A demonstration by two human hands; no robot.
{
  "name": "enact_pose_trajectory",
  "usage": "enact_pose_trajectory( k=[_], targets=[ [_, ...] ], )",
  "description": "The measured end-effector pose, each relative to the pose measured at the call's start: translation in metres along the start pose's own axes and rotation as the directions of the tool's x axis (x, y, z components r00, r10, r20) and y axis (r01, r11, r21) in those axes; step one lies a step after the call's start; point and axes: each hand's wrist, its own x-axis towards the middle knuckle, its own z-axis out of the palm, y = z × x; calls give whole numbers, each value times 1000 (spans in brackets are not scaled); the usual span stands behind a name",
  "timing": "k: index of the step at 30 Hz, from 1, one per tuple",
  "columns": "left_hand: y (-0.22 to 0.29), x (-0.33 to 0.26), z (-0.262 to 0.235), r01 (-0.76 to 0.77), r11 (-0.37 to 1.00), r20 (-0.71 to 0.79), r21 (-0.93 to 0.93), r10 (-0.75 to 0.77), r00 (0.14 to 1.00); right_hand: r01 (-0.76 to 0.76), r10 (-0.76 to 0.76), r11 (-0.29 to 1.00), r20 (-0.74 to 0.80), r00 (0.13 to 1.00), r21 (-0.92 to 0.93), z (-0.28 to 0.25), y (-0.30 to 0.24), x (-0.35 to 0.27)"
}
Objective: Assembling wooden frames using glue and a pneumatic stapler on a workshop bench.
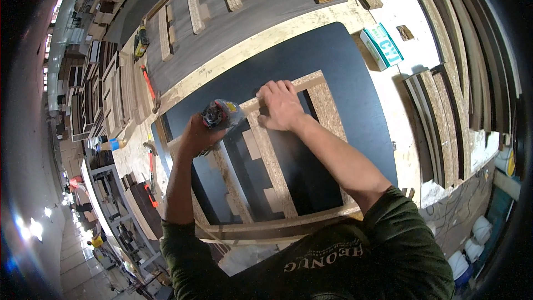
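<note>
A frame of chipboard strips (270, 158) lies on a dark blue-grey panel (355, 100) with rounded corners. My left hand (195, 136) is closed round a grey, red and black power tool that looks like a nail gun (225, 114). The tool is over the frame's far rail, left of my other hand; its tip is hidden. With fingers over that same rail and the thumb on its near side, my right hand (281, 105) holds the frame down. Small wooden blocks (251, 144) sit against the cross strips.
Hammers with red handles (148, 81) and a yellow-black tool (141, 43) lie at the left. A teal-and-white box (382, 47) and stacked board strips (436, 128) stand at the right. Beyond is a grey panel (205, 55) bearing wooden strips.
</note>
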Motion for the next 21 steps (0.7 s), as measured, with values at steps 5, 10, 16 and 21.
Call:
enact_pose_trajectory(
  k=[5,10,16,21],
  targets=[
    [13,0,-2,-27,999,-5,-25,27,1000,2,-1,1000,-8,1000,25,2,3,-1],
    [11,3,-1,1,998,38,-62,1,999,-3,2,999,9,1000,38,-2,-1,0],
    [19,4,0,27,999,37,-44,-25,999,-16,16,999,22,1000,32,-1,-1,0],
    [26,8,5,-92,995,-46,-48,90,995,0,1,1000,-19,1000,20,1,-1,-1]
  ],
)
